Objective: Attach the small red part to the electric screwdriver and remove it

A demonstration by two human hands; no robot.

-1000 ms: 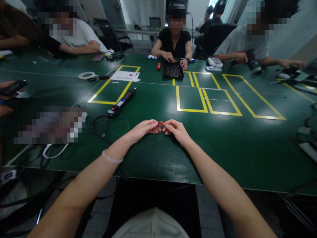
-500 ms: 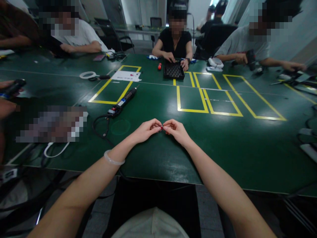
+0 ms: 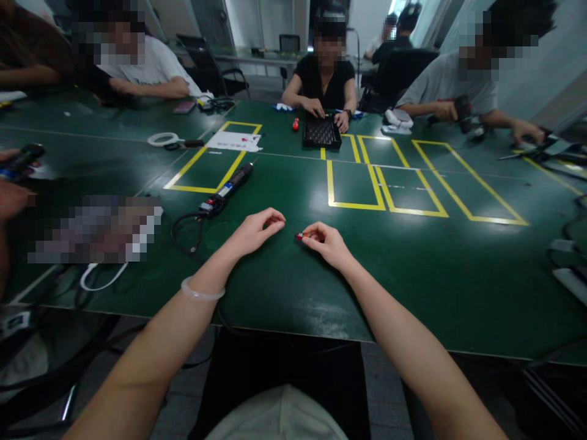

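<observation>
Between the thumb and fingertips of my right hand (image 3: 328, 244) is a small red piece (image 3: 299, 236) with a dark edge, too small to name. Its outer end sticks out to the left, just over the green table (image 3: 275, 293). My left hand (image 3: 259, 230) is raised to the left of it, a short gap away. Nothing shows in the left fingers, which are loosely curved with the thumb apart from them. Beyond that hand lies a black electric screwdriver (image 3: 227, 188), its bit pointing away to the right.
The screwdriver's cable (image 3: 177, 235) loops on the left. Yellow tape rectangles (image 3: 358, 205) mark the table. Across from me a person handles a black tray (image 3: 321, 133), a red object (image 3: 296, 124) beside it. White paper (image 3: 233, 141) lies by a white ring (image 3: 161, 139). Other people sit at both sides.
My left hand has let go of the small red piece and moved away to the left and slightly forward. My right hand stays in place, holding the piece.
</observation>
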